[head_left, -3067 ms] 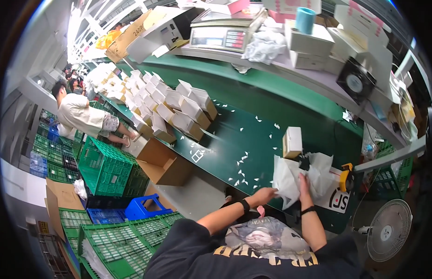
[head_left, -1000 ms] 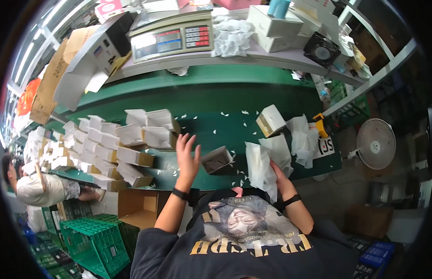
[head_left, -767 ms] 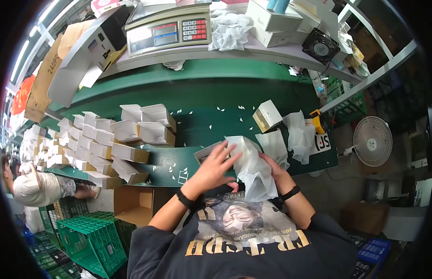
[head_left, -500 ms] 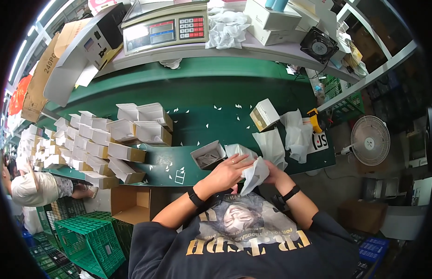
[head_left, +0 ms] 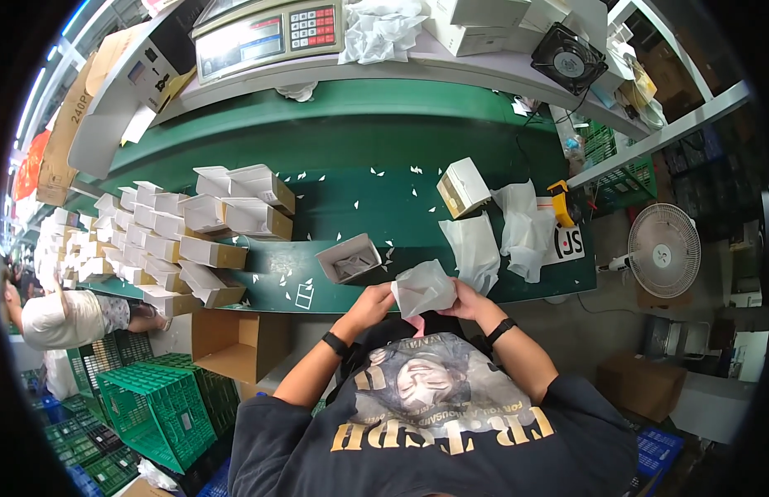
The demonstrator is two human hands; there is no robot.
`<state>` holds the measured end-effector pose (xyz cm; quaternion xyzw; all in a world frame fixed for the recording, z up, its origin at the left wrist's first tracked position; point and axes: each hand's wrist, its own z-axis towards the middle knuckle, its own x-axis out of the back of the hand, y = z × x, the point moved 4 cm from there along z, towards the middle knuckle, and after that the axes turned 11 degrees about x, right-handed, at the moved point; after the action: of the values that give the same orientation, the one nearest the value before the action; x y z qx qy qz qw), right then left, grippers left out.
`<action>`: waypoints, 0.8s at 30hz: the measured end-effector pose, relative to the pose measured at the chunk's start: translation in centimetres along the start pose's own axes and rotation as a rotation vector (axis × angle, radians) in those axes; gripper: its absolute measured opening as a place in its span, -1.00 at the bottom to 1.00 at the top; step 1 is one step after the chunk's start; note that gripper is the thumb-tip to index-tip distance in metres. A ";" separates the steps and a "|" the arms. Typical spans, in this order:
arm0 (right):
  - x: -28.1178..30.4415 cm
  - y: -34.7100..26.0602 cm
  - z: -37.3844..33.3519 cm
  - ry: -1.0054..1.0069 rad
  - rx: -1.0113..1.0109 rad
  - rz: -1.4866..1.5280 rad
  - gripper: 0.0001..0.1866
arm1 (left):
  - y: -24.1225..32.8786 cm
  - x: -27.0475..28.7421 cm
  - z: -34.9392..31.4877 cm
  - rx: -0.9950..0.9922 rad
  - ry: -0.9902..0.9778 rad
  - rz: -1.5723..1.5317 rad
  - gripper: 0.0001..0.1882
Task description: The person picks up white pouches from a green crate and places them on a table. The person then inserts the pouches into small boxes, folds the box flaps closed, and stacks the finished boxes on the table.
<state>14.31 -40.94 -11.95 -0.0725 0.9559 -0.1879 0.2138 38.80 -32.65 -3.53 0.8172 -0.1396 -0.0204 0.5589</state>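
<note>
A thin white translucent bag (head_left: 424, 288) is stretched between my two hands at the front edge of the green table. My left hand (head_left: 373, 305) grips its left side with closed fingers, and my right hand (head_left: 465, 300) pinches the right side. Whatever may be inside the bag does not show. Just beyond my left hand stands an open small box (head_left: 349, 258) with greyish, crumpled-looking contents. Two more white bags lie to the right: one bag (head_left: 474, 251) close to my right hand, another bag (head_left: 523, 228) behind it.
Rows of open white-and-brown boxes (head_left: 212, 253) fill the table's left. A closed white box (head_left: 465, 189) and a yellow tape dispenser (head_left: 564, 204) are at the right. White scraps dot the green table (head_left: 335, 211). A scale (head_left: 268, 37) sits on the shelf; a person (head_left: 65, 319) is far left.
My hands have drawn apart, and the bag now spreads between them instead of hanging folded at the right hand. The view has shifted slightly. The open small box stands uncovered by my left hand.
</note>
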 end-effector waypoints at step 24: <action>2.8 -8.0 1.5 0.059 0.725 -0.643 -0.69 | -5.3 -2.3 10.1 0.331 0.471 -0.193 -0.48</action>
<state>12.92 -49.41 -11.15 -0.2797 0.7635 -0.5676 0.1290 35.82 -39.43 -12.45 0.8889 0.0706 0.1397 0.4306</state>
